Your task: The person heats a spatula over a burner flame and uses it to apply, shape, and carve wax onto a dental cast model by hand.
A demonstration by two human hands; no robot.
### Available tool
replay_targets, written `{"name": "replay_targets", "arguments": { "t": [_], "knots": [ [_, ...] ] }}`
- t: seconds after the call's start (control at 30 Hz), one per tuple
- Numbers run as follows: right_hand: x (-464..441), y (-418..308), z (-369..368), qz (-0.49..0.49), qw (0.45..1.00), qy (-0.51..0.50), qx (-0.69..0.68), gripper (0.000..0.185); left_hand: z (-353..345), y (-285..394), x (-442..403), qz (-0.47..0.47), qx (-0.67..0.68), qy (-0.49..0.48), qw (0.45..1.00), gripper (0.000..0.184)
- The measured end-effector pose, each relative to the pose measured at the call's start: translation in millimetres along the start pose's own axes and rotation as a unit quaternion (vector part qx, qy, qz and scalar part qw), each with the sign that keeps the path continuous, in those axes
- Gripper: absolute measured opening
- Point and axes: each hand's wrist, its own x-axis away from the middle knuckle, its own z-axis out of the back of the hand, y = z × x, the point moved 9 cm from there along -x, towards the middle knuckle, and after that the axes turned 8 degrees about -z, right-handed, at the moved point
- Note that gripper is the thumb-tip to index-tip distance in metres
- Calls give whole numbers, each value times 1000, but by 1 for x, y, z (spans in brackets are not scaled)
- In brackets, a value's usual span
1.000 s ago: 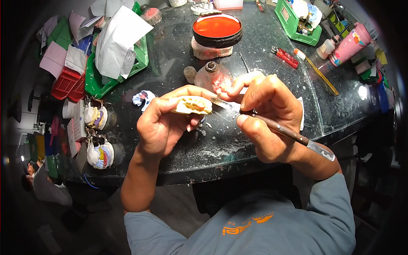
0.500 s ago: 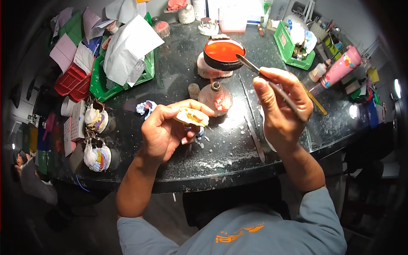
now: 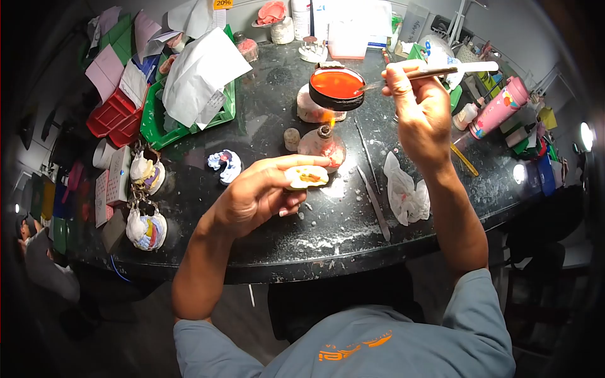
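Observation:
My left hand [image 3: 255, 189] is closed on a small pale yellow dental cast [image 3: 307, 177] with an orange-brown patch in its middle. Fingers of my right hand [image 3: 422, 120] pinch a wax knife [image 3: 432, 73] by its dark handle. Its metal tip reaches the right rim of a round black pan [image 3: 336, 101], filled with glossy red liquid wax [image 3: 337, 82]. Below the pan burns a small orange flame [image 3: 328, 118] on a glass spirit burner [image 3: 320, 145], just behind the cast.
Two dental models on articulators [image 3: 146, 225] stand at left, near a bluish-white impression piece [image 3: 225, 165]. A crumpled tissue [image 3: 406, 192] and thin metal tools [image 3: 374, 203] lie at right. Green bins [image 3: 154, 129] with papers and a pink bottle [image 3: 500, 107] stand farther back.
My right hand has moved up and slightly right, and the wax knife now lies flatter, its tip still by the pan's right side. My left hand has shifted right with the cast, turning it.

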Motion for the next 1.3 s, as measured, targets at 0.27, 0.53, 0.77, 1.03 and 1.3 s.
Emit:
{"name": "replay_targets", "arguments": {
  "t": [0.27, 0.53, 0.77, 1.03, 1.3],
  "knots": [
    [30, 5, 21, -62, 990, 39, -120, 10, -8, 3, -1, -8, -48, -20, 999, 71],
    [80, -8, -9, -31, 968, -135, -210, 12, -13, -4, -12, -38, -53, -12, 998, 62],
    [94, -17, -23, 67, 973, -182, -129, 12, 3, -13, -14, -38, -78, 28, 996, 67],
    [98, -6, -24, 10, 973, -128, -190, 8, -2, -11, -10, -33, -72, 33, 996, 68],
    [101, -5, -27, 16, 957, -108, -270, 20, -10, -11, -8, -81, -95, 44, 991, 65]
  ]
}}
